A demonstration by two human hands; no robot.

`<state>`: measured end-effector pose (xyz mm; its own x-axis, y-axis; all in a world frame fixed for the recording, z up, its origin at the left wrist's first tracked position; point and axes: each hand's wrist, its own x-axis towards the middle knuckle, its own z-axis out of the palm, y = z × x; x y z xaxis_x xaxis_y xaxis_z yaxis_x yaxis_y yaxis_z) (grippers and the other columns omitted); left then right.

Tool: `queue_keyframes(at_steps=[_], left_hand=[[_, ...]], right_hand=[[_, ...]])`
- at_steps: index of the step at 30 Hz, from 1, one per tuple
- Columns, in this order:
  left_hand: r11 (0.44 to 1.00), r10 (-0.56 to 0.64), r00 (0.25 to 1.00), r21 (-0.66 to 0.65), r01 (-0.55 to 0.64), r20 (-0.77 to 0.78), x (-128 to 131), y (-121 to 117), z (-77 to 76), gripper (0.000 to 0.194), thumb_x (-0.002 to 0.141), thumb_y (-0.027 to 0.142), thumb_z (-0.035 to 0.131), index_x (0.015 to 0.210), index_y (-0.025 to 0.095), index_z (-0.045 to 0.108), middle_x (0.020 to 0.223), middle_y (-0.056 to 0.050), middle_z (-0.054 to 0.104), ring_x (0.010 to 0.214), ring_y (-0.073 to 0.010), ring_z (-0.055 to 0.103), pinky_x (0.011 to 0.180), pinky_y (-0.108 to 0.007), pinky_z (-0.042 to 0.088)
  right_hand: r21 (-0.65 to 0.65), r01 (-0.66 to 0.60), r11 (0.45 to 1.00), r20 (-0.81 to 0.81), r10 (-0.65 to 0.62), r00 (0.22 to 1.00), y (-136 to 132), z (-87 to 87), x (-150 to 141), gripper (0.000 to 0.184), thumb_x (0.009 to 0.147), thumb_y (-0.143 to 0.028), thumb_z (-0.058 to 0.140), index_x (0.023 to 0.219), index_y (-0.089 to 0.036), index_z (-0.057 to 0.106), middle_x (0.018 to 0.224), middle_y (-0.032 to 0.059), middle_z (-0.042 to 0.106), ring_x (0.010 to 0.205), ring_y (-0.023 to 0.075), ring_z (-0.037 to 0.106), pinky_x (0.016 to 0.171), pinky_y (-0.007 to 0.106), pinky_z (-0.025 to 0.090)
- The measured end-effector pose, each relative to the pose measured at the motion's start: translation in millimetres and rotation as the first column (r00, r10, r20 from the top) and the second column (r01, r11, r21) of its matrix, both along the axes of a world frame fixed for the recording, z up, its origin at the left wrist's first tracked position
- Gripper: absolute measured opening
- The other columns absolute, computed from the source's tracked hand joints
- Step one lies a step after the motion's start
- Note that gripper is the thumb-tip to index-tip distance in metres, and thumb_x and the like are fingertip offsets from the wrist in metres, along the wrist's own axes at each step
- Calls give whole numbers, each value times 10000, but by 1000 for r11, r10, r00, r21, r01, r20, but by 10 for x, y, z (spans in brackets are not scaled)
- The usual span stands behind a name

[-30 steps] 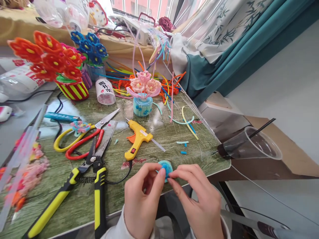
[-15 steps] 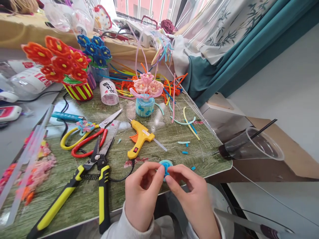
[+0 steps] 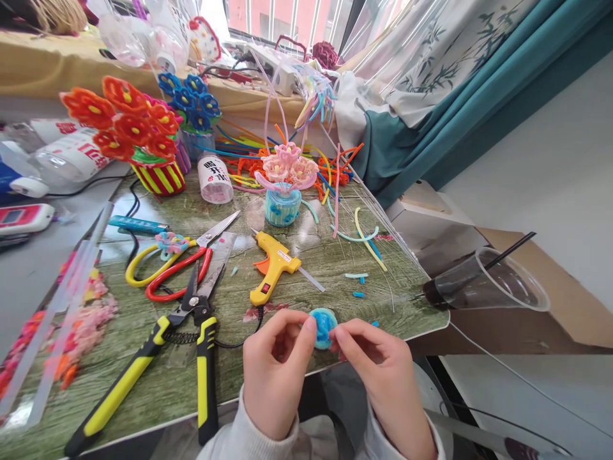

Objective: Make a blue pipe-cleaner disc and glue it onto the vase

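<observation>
Between my hands, at the table's front edge, is a small round disc of fuzzy blue pipe cleaner with a light blue rim. My left hand pinches its left side between thumb and forefinger. The fingertips of my right hand are pressed together at its right edge; whether they also hold a small piece is hidden. Beyond the hands lies a yellow hot glue gun. Short blue pipe cleaner bits are scattered to the right.
Yellow-black cutters and scissors lie on the left. Pink flowers in a blue pot, orange flowers in a striped pot and a clear cup stand behind. A tilted drink cup is beyond the right edge.
My right hand has moved slightly right, from the disc's middle to its right edge, so more of the disc's face shows. The whole view has shifted a little.
</observation>
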<state>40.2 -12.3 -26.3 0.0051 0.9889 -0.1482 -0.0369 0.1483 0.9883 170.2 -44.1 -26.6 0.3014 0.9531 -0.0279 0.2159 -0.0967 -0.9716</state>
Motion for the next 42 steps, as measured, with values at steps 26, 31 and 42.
queue_keyframes(at_steps=[26, 31, 42], left_hand=[[835, 264, 839, 548, 47, -475, 93, -108, -86, 75, 862, 214, 614, 809, 193, 662, 582, 34, 627, 492, -89, 545, 555, -209, 444], [829, 294, 823, 559, 34, -486, 94, -110, -94, 63, 863, 217, 616, 837, 184, 662, 625, 22, 662, 504, -87, 570, 551, -203, 443], [883, 280, 878, 463, -77, -388, 87, -69, -21, 92, 838, 246, 626, 768, 197, 660, 503, 71, 547, 403, -66, 413, 439, -205, 331]], right_hand=[[249, -77, 965, 496, -58, 866, -20, 37, -111, 121, 836, -109, 613, 795, -212, 664, 696, -20, 641, 577, 111, 559, 543, 224, 447], [246, -55, 968, 482, -73, 873, -24, 34, -122, 128, 820, -103, 617, 760, -213, 641, 689, -33, 636, 576, 100, 549, 546, 214, 442], [217, -31, 976, 478, -78, 875, -30, 60, -107, 77, 830, -165, 624, 792, -218, 663, 691, -28, 645, 560, 110, 558, 543, 226, 454]])
